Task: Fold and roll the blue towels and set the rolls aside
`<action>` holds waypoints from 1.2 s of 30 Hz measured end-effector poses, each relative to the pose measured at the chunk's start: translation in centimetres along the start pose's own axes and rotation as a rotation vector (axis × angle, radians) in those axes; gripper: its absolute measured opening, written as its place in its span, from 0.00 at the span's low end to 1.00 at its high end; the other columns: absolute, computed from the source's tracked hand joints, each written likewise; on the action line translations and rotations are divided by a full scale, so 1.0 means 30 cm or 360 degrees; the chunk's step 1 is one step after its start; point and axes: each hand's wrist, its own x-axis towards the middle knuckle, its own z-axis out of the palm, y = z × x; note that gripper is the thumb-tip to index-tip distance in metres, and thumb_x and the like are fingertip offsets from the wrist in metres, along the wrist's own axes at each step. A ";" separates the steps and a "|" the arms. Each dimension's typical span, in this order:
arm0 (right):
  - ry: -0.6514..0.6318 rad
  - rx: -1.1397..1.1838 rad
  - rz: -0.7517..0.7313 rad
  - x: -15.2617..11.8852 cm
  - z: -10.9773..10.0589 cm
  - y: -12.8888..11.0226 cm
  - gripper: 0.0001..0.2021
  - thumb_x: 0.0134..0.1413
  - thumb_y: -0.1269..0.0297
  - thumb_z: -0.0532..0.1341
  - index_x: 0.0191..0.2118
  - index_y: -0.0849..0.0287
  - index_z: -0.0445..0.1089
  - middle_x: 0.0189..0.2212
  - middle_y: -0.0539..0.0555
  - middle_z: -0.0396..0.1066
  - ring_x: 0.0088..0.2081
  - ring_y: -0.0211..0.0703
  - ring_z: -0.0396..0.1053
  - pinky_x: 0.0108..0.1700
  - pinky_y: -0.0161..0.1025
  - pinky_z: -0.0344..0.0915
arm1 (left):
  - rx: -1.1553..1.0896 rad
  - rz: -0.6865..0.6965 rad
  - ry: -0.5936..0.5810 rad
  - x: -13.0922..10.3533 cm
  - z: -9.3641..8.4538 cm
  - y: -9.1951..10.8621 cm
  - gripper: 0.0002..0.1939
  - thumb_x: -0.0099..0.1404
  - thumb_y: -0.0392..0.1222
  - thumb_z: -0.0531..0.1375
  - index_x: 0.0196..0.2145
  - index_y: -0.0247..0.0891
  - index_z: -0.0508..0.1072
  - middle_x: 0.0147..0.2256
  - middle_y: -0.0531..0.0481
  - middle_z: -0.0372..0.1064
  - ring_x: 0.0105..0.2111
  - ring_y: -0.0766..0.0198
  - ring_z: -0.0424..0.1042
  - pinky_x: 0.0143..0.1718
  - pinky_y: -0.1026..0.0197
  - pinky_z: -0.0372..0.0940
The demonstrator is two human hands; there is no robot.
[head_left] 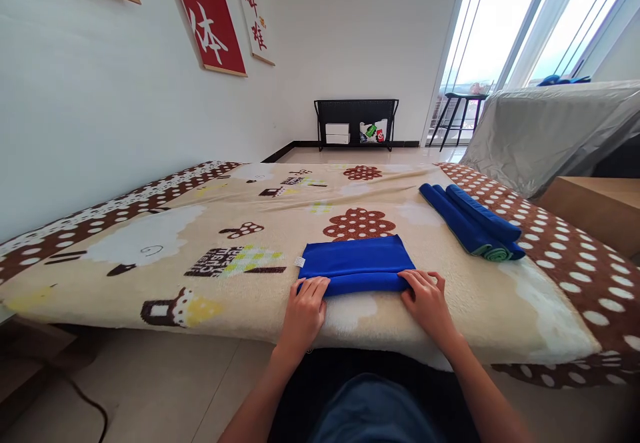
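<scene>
A bright blue cloth (357,256) with a small white tag at its left edge lies on the patterned blanket (300,213). Its near edge is rolled into a narrow tube, while the far part is flat. My left hand (306,299) is closed on the left end of the roll, fingertips curled over the top. At the opposite end, my right hand (426,296) pinches the roll between thumb and fingers. To the right rest several rolled blue cloths (470,219), side by side; one shows a green inner side at its near end.
A black rack (356,123) holding white boxes stands against the far wall. On the right are a wooden box-like piece (595,209), furniture under a grey plastic cover (555,123) and a dark stool (460,113). Scrolls (210,23) hang at the left.
</scene>
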 end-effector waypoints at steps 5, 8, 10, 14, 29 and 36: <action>-0.0109 0.0021 -0.0001 0.029 -0.030 -0.017 0.12 0.56 0.75 0.52 0.41 0.58 0.70 0.39 0.52 0.75 0.45 0.45 0.70 0.55 0.48 0.48 | 0.0070 -0.0048 -0.0185 0.059 -0.037 0.003 0.19 0.60 0.26 0.52 0.45 0.37 0.73 0.42 0.44 0.75 0.45 0.53 0.72 0.52 0.48 0.59; -0.0202 0.0045 0.0022 0.026 -0.056 -0.030 0.11 0.57 0.76 0.51 0.37 0.58 0.69 0.34 0.51 0.74 0.40 0.44 0.69 0.53 0.48 0.49 | 0.0051 -0.0055 -0.0361 0.076 -0.076 0.002 0.15 0.61 0.27 0.51 0.41 0.38 0.73 0.38 0.45 0.74 0.42 0.54 0.71 0.47 0.51 0.61; -0.0228 -0.0021 0.0065 0.029 -0.064 -0.047 0.11 0.58 0.76 0.51 0.36 0.58 0.69 0.32 0.52 0.73 0.40 0.45 0.68 0.54 0.50 0.49 | 0.0089 -0.0079 -0.0450 0.089 -0.093 0.014 0.15 0.62 0.27 0.50 0.39 0.38 0.73 0.36 0.45 0.73 0.40 0.54 0.71 0.45 0.52 0.61; -0.0161 -0.0102 0.0038 0.058 -0.044 -0.122 0.14 0.57 0.77 0.51 0.42 0.58 0.70 0.40 0.56 0.74 0.46 0.49 0.68 0.56 0.52 0.49 | 0.0241 -0.0048 -0.0466 0.128 -0.082 0.093 0.15 0.63 0.27 0.49 0.40 0.36 0.73 0.37 0.42 0.72 0.41 0.52 0.70 0.44 0.50 0.61; 0.0038 0.0353 -0.0297 0.013 -0.007 -0.078 0.20 0.61 0.73 0.53 0.58 0.58 0.66 0.51 0.58 0.70 0.52 0.48 0.66 0.57 0.49 0.59 | 0.0022 0.0198 -0.0118 0.032 -0.029 0.014 0.22 0.73 0.43 0.51 0.62 0.38 0.63 0.57 0.40 0.68 0.58 0.51 0.65 0.61 0.46 0.54; -0.0036 0.0364 -0.0375 0.034 -0.016 -0.166 0.21 0.59 0.75 0.52 0.56 0.56 0.68 0.50 0.57 0.71 0.51 0.49 0.67 0.57 0.50 0.60 | -0.0100 0.0329 -0.0090 0.046 -0.048 0.091 0.27 0.69 0.31 0.48 0.65 0.37 0.58 0.59 0.40 0.65 0.61 0.52 0.62 0.62 0.47 0.54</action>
